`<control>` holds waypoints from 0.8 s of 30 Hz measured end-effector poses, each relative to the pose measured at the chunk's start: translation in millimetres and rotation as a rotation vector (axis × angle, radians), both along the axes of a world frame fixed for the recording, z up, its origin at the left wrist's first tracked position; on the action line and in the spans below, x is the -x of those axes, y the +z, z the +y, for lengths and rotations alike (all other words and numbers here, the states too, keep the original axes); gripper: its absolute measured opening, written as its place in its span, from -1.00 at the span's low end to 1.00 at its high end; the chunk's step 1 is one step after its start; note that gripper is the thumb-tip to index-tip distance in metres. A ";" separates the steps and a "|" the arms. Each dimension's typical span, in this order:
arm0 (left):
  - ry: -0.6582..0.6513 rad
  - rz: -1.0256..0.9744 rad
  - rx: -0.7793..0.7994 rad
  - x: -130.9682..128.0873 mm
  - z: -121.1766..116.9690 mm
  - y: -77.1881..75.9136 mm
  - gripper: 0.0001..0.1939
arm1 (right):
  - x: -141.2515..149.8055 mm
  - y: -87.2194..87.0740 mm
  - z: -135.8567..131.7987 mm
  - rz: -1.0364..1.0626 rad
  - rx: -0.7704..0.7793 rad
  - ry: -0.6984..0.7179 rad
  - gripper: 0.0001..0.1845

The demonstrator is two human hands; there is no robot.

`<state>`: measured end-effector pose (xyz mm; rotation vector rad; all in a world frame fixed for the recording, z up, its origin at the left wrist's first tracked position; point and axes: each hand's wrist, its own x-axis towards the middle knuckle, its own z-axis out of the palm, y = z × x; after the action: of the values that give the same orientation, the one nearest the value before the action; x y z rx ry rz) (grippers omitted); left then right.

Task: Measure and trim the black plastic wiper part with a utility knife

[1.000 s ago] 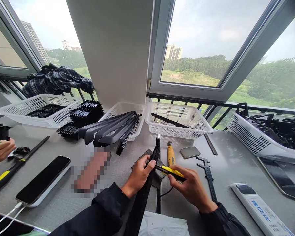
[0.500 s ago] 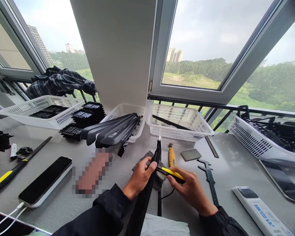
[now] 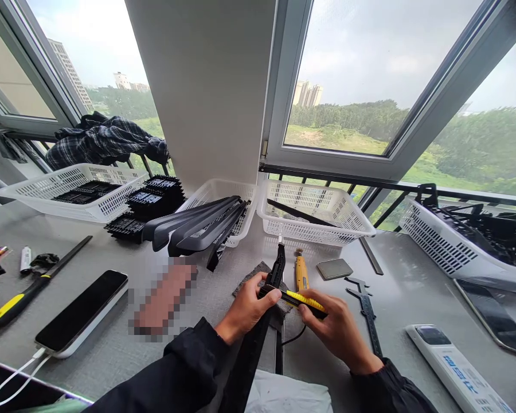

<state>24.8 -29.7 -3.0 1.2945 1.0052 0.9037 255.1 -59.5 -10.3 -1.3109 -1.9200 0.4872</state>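
From my end of the head camera, I am gripping a long black part (image 3: 247, 364) with the left hand (image 3: 243, 307). The part is running up and away from the bottom edge of the view, passing through that hand so that its broader length is lying on the near side of the grip and its narrower end is projecting beyond the fingers, pointing toward the baskets. The left thumb is resting across the part and the fingers are curling around its other side.

With the right hand (image 3: 337, 324) I am clasping a yellow-and-black cutter (image 3: 308, 302), its handle lying between the thumb and fingers. The cutter is slanting up and leftward, its front end reaching the part just beside the left thumb tip. I cannot tell whether the edge is actually touching the surface there.

Behind the hands, a dark grey cloth (image 3: 258, 269) is lying on the table (image 3: 176, 370), partly covered by the part. A yellow rotary tool (image 3: 301, 272) is lying just beyond the cutter, and a caliper (image 3: 367, 312) is lying to the right, apart from the right hand. A white bag (image 3: 290, 393) is lying at the bottom edge, just beside the part.
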 end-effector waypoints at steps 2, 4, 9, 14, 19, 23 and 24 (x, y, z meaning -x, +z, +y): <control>-0.004 -0.003 -0.011 0.3 -0.1 -0.2 -0.56 | 0.1 2.2 -0.2 0.002 0.004 0.008 -0.76; -0.006 -0.001 -0.023 0.7 0.2 -1.8 -0.56 | 0.0 3.9 -0.3 0.005 0.002 0.010 -0.76; -0.005 0.004 -0.035 1.4 1.5 -5.4 -0.55 | -1.1 4.8 -0.3 0.007 0.006 0.017 -0.76; -0.067 -0.059 0.012 1.3 0.9 -1.4 -0.49 | -2.4 7.3 -0.5 -0.001 -0.011 0.040 -0.78; -0.099 -0.066 0.005 2.1 -2.7 3.6 -0.38 | -2.9 12.2 -0.6 0.019 -0.013 0.064 -0.72; -0.097 -0.039 -0.010 2.3 -3.7 4.0 -0.34 | -3.9 11.2 0.0 0.051 -0.036 0.041 -0.70; -0.095 -0.034 -0.014 2.3 -3.5 3.8 -0.34 | -4.1 10.7 0.3 0.054 -0.040 0.038 -0.70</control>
<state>22.5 -33.2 0.8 1.3231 0.9044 0.8586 259.3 -59.3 0.4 -1.2255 -1.9035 0.4954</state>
